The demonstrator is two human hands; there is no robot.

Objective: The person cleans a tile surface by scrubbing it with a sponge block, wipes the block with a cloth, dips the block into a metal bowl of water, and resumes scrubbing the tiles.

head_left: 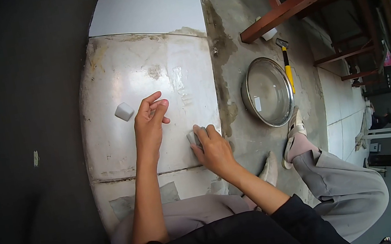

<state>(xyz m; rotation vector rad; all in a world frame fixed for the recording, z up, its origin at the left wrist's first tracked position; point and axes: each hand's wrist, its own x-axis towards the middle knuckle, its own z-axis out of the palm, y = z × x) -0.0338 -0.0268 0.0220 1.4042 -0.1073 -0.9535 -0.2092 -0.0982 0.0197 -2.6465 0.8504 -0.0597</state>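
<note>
My right hand [215,151] is closed round a small grey block [191,137], pressed to the dirty white floor tile [114,78] near its right edge. Its fingers hide most of the block. My left hand [149,122] hovers over the middle of the same tile, fingers loosely bent and apart, with nothing in it. Just left of that hand lies a pale grey, chunky block [124,112]. The tile has stains and a shiny, wet-looking streak.
A round metal basin [245,93] with what looks like water stands on the concrete floor [228,71] to the right. Beside it lies a tool with a yellow and black handle [289,74]. A red-brown wooden frame [295,2] rises behind. My shoes are below the basin.
</note>
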